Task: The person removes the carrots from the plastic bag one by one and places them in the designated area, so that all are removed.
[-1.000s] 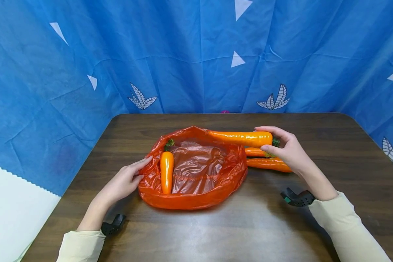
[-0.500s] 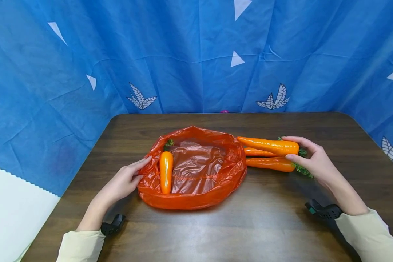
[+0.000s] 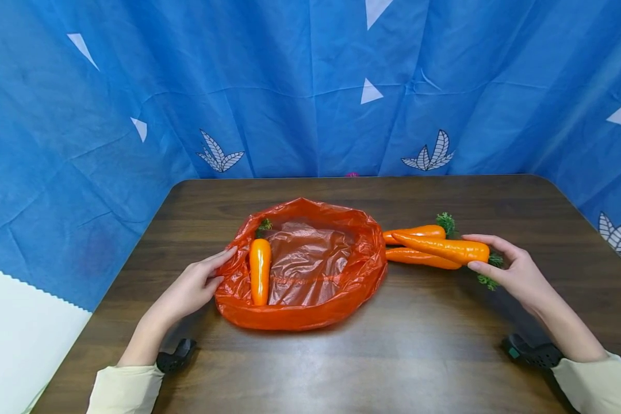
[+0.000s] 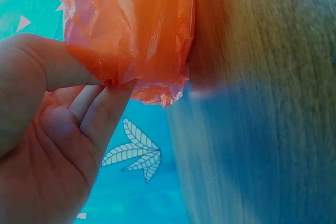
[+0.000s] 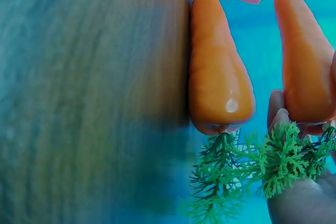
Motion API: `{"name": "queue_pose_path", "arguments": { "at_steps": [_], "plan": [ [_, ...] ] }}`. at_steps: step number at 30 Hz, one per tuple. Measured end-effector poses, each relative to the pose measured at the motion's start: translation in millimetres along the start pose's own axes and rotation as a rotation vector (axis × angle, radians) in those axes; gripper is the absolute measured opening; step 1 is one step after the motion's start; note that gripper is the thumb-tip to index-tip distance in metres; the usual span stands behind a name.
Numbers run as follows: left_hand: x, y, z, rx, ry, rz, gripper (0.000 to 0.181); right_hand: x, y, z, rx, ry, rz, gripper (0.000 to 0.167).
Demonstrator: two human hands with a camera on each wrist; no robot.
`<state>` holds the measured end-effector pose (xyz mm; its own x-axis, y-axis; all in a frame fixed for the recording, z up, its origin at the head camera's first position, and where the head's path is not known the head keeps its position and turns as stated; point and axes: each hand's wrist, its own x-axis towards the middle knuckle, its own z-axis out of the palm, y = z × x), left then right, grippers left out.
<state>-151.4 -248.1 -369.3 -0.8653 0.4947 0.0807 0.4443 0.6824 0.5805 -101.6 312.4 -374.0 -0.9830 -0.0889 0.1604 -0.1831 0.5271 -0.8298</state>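
right hand [image 3: 517,270] and its held carrot [image 3: 442,248] have drawn away from the red bag [image 3: 300,318], rightward and a little nearer the person; the left hand [image 3: 191,286] has stayed at the bag's left side. white triangles and outlined leaves are printed on the blue cloth [image 3: 269,52]. the right arm reaches in from the lower right — thumb and fingers only as far apart as the carrot's thick end they grip, by its green top. the left thumb and fingers press together, pinching the bag's plastic. the held carrot slants above a far carrot [image 3: 419,232] and a near carrot [image 3: 419,258] on the surface [image 3: 362,368], both tips at the bag's right edge — touching or not, i cannot tell. a fourth carrot [image 3: 260,273] sits inside along the bag's left wall. wood grain stretches out before the bag, with a narrower strip behind, up to the surface's back edge by the cloth.
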Motion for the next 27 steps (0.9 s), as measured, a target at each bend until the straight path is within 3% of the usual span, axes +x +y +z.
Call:
{"name": "queue_pose_path", "arguments": {
  "at_steps": [12,27],
  "plan": [
    [0.1,0.2,-0.6,0.001,-0.006,-0.009,0.065,-6.7,6,1,-0.089,-0.018,0.016,0.043],
    [0.8,-0.6,-0.4,0.014,-0.012,-0.001,0.064,-16.0,15,4,-0.108,-0.054,0.017,0.043]
  ]
}}
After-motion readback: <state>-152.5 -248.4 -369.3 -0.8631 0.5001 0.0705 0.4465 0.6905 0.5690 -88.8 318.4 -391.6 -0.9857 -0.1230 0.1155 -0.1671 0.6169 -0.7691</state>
